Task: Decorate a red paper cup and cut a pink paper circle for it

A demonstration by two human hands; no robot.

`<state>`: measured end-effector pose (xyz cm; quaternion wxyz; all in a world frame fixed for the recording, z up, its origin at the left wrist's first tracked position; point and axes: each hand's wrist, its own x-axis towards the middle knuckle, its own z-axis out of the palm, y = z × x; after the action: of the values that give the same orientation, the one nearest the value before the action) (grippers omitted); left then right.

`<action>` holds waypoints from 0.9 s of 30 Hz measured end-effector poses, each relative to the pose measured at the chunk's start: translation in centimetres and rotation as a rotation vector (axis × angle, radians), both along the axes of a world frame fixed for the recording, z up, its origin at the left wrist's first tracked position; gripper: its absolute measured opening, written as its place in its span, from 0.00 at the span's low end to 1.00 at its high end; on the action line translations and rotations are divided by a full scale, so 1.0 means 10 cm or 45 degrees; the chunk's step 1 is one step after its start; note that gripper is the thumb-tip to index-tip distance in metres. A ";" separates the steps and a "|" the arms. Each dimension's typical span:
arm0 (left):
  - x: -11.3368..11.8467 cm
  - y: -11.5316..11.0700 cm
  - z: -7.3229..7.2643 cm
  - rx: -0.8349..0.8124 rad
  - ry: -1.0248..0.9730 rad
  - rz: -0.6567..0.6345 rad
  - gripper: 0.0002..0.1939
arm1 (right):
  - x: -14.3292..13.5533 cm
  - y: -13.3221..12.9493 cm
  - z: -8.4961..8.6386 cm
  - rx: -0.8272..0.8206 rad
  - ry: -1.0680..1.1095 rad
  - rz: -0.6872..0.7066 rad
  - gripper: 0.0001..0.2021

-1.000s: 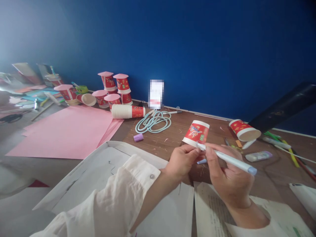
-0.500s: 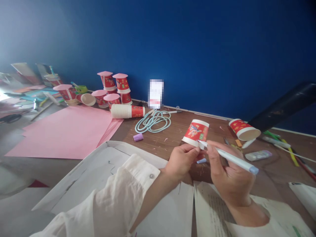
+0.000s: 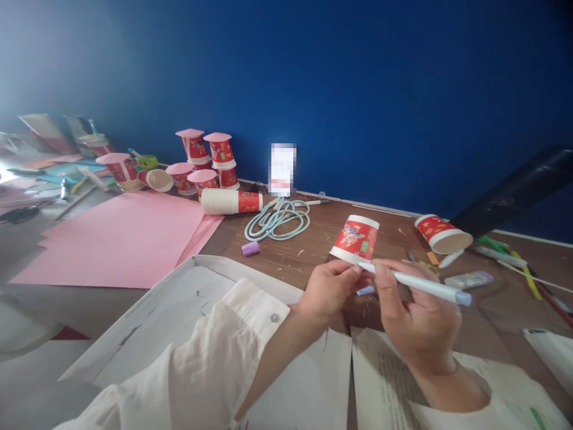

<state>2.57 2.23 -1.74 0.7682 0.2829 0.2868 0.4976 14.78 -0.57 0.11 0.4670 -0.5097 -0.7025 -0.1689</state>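
Observation:
Upside down, with its wide rim toward me, a red and white paper cup [image 3: 357,236] with a printed figure is gripped near the rim by my left hand [image 3: 329,292]. The thumb of that hand presses by the rim; its fingertips are partly hidden. My right hand [image 3: 418,310] is closed round a white marker pen [image 3: 430,288] with a pale blue end. The marker's tip meets the cup's white rim beside my left thumb. Below the cup lies a small blue pen cap [image 3: 366,291], partly covered by my hands.
A purple cap [image 3: 250,248] and a coiled pale cable [image 3: 277,221] lie ahead. Nested cups [image 3: 230,202], pink paper [image 3: 120,239] and several pink-topped cups [image 3: 221,152] stand leftward. At right are a tipped cup [image 3: 441,235], pens and a black tube [image 3: 514,191].
The marker's tip has dropped slightly from the lower red edge of the cup to its white rim. The cup has shifted very slightly; my left hand keeps its grip.

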 end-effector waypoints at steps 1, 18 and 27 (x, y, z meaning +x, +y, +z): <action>0.00 0.00 0.00 0.001 -0.014 -0.005 0.20 | 0.00 0.00 0.00 0.000 0.005 -0.007 0.06; 0.00 -0.01 0.01 0.000 -0.020 -0.029 0.21 | 0.00 0.01 0.01 0.011 0.023 0.004 0.06; 0.02 0.00 -0.03 0.030 -0.031 -0.024 0.20 | -0.01 0.00 0.01 0.031 0.029 0.008 0.06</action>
<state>2.73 2.24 -2.02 0.7729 0.2886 0.2690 0.4970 14.68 -0.61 0.24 0.4817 -0.5037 -0.6966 -0.1701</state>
